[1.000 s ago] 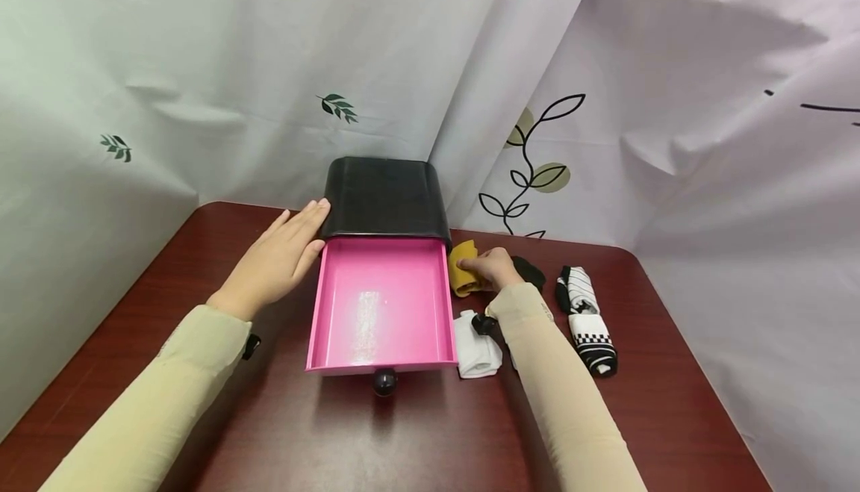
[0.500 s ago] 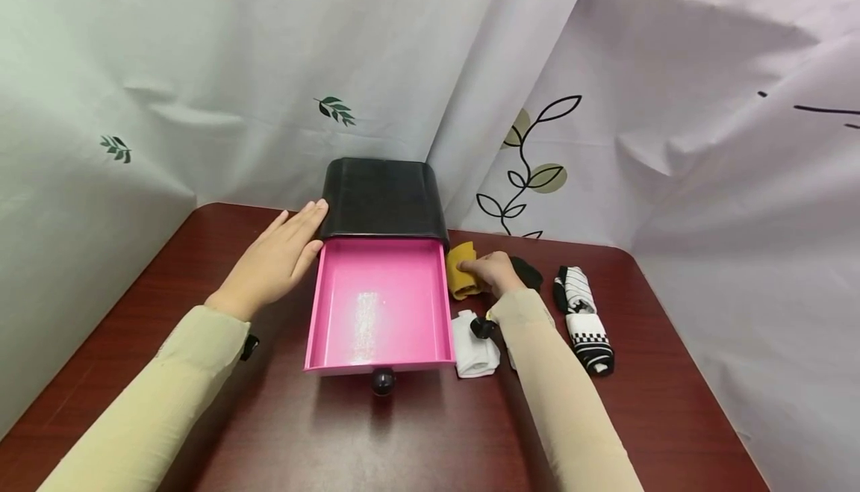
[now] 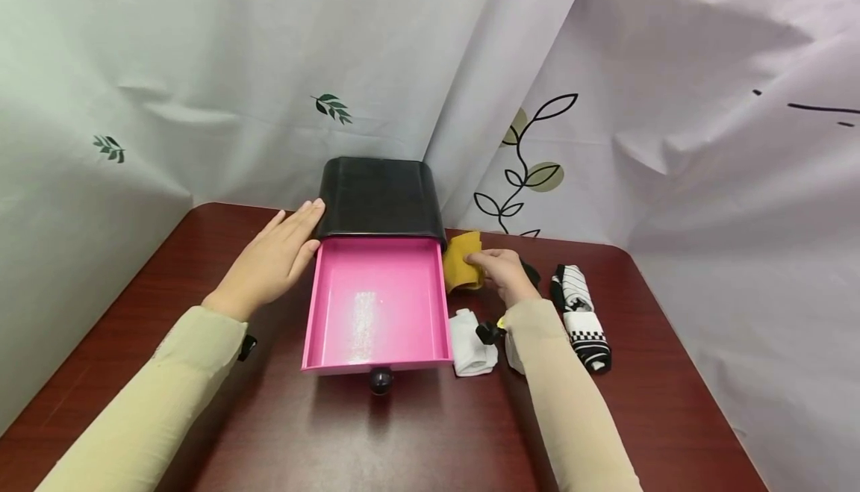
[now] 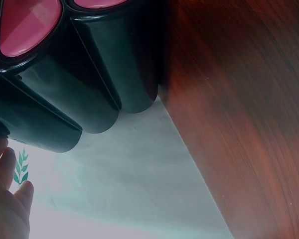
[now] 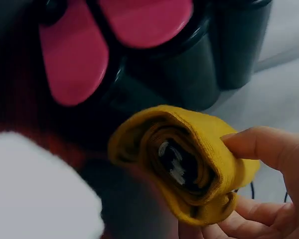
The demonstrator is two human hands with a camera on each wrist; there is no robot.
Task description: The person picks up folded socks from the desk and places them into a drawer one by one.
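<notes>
A black drawer unit point(image 3: 381, 197) stands at the table's back with its pink drawer point(image 3: 379, 305) pulled out, nothing lying inside. My left hand point(image 3: 272, 259) rests with straight fingers against the unit's left side. In the right wrist view, my right hand point(image 5: 274, 169) pinches a rolled yellow sock point(image 5: 209, 144) between thumb and fingers, dark cloth showing in its centre. The head view has this sock just right of the unit. Nearer me lies a folded white sock point(image 3: 472, 344), beside the drawer. A dark rolled sock point(image 3: 531, 274) is partly hidden behind my right hand.
Two black-and-white rolled socks, one striped point(image 3: 575, 288) and one checked point(image 3: 588, 341), lie at the right. Another pale sock point(image 3: 513, 354) is mostly covered by my right forearm. A black knob point(image 3: 381, 381) juts from the drawer front. White curtain point(image 3: 269, 66) hangs behind the table.
My right hand has lifted the yellow sock slightly and moved a little to the right within the view. The left hand stays against the unit.
</notes>
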